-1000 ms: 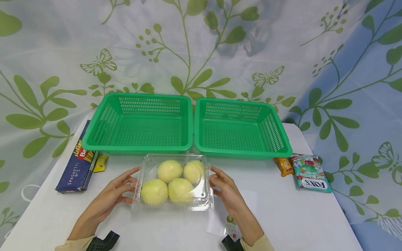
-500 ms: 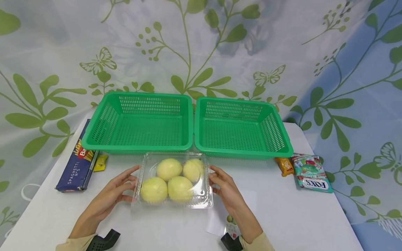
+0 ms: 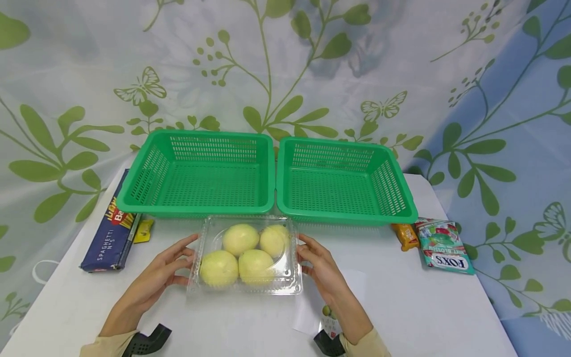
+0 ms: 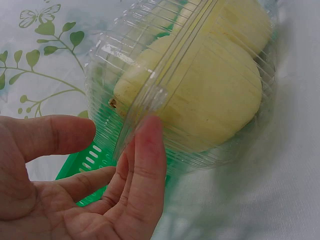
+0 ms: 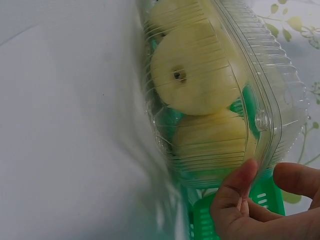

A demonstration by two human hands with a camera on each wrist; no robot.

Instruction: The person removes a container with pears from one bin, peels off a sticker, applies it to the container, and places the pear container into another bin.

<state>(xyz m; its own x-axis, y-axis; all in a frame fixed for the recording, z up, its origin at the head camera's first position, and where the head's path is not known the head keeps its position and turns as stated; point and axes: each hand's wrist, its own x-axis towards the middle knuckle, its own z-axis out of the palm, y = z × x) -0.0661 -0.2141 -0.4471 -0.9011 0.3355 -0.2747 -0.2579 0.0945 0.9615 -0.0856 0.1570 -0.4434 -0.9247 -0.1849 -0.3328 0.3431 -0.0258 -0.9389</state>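
Note:
A clear plastic clamshell box (image 3: pixel 287 285) stands before two green baskets, with several pale yellow, pear-like fruits (image 3: pixel 219 268) inside. My left hand (image 3: pixel 156 277) is at the box's left side. In the left wrist view one fingertip (image 4: pixel 150 125) touches the rim, while the thumb is held apart. On the opposite side is my right hand (image 3: pixel 323 270). A fingertip (image 5: pixel 246 170) of it meets the rim in the right wrist view, its thumb also apart. Neither hand is wrapped around the box. The box's underside is hidden.
The left basket (image 3: pixel 196 209) and right basket (image 3: pixel 348 216) adjoin behind the box. A spaghetti box (image 3: pixel 104 245) and a yellow packet (image 3: pixel 143 231) lie at left. An orange packet (image 3: pixel 406 237) and Fox's bag (image 3: pixel 445 248) lie at right. A paper card (image 3: pixel 308 317) lies under my right forearm.
The box and both hands have shifted very slightly away from me, toward the baskets. The fingers keep the same places at its sides.

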